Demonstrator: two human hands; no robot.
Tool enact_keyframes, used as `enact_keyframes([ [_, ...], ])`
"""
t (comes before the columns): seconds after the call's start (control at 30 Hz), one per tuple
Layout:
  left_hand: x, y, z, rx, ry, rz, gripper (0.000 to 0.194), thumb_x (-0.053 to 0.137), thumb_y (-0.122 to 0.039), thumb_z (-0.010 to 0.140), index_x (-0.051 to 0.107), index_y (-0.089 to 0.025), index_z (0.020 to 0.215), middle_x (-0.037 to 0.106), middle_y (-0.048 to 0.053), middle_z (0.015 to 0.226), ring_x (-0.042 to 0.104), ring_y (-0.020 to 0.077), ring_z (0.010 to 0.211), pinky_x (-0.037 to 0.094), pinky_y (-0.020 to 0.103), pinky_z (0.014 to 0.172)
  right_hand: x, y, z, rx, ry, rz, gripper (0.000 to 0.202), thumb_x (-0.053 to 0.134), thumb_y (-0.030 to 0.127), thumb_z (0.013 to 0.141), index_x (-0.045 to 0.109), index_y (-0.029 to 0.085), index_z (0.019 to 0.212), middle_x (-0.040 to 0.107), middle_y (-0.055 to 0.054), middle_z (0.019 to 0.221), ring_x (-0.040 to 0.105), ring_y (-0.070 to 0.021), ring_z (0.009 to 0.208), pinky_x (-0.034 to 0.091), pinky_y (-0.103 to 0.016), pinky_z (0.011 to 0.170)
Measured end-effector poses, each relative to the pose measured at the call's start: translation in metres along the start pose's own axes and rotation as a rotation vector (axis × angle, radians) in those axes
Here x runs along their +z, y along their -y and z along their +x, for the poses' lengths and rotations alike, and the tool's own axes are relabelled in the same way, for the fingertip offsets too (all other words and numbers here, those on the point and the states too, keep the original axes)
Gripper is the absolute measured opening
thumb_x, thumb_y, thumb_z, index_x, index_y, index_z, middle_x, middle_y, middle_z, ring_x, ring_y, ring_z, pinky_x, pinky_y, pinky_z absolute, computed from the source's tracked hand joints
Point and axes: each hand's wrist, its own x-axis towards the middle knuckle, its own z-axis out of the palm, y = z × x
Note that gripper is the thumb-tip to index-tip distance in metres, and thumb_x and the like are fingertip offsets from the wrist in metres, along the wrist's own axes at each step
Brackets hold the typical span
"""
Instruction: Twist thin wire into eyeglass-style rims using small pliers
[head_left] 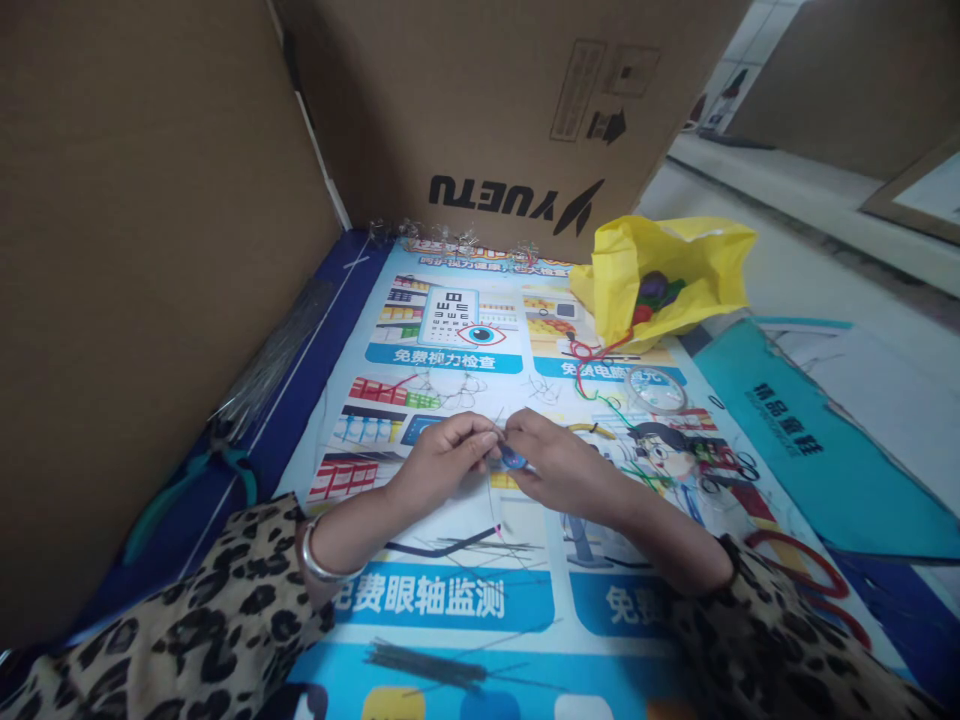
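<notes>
My left hand (pixel 439 465) and my right hand (pixel 562 468) meet over the middle of the printed sheet, fingertips almost touching. The fingers of my left hand are pinched on a thin wire, partly hidden by the fingertips. My right hand curls around a small shiny blue round object (pixel 513 458), mostly covered by the fingers. Below the fingertips a thin strand hangs down to a small pink tip (pixel 499 530). Loose dark wires (pixel 480 545) lie just below the hands, and a bundle of thin wires (pixel 424 662) rests closer to me.
A yellow bag (pixel 675 320) with coloured balls inside stands at back right, beside a clear tape roll (pixel 655 390). Teal-handled pliers (pixel 191 490) and a wire bundle (pixel 274 355) lie left. Cardboard walls (pixel 480 110) enclose the back and left. Red wire coils (pixel 799 565) lie right.
</notes>
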Motion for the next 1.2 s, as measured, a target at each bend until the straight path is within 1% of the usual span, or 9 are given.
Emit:
enact_keyframes([
  [0.6,-0.0003,-0.0004,-0.0002,0.007,0.013,0.016,0.020,0.051,-0.033,0.083,0.059,-0.014,0.082,0.061,0.003,0.074,0.049,0.0092,0.059,0.040,0.023,0.059,0.0020,-0.0011,-0.0003,-0.010,-0.025,0.022,0.023,0.049,0.008,0.072,0.055,0.015,0.092,0.050,-0.007,0.094,0.049,-0.0171,0.088,0.043,-0.031,0.078],
  [0.83,-0.0004,0.0015,-0.0001,0.004,0.009,0.003,0.019,0.052,-0.032,0.083,0.059,-0.014,0.082,0.061,0.002,0.074,0.049,0.0085,0.059,0.040,0.023,0.059,0.0011,-0.0004,-0.0002,-0.010,-0.020,0.015,0.022,0.049,0.009,0.072,0.056,0.015,0.092,0.050,-0.008,0.094,0.049,-0.0170,0.087,0.044,-0.030,0.078],
  [1.2,0.0003,-0.0010,0.0001,-0.006,0.012,-0.016,0.019,0.053,-0.031,0.082,0.059,-0.014,0.080,0.060,0.002,0.073,0.048,0.0086,0.059,0.040,0.022,0.059,0.0013,-0.0006,-0.0001,-0.008,-0.019,0.027,0.023,0.050,0.008,0.072,0.057,0.015,0.093,0.051,-0.008,0.095,0.050,-0.0178,0.089,0.044,-0.031,0.078],
])
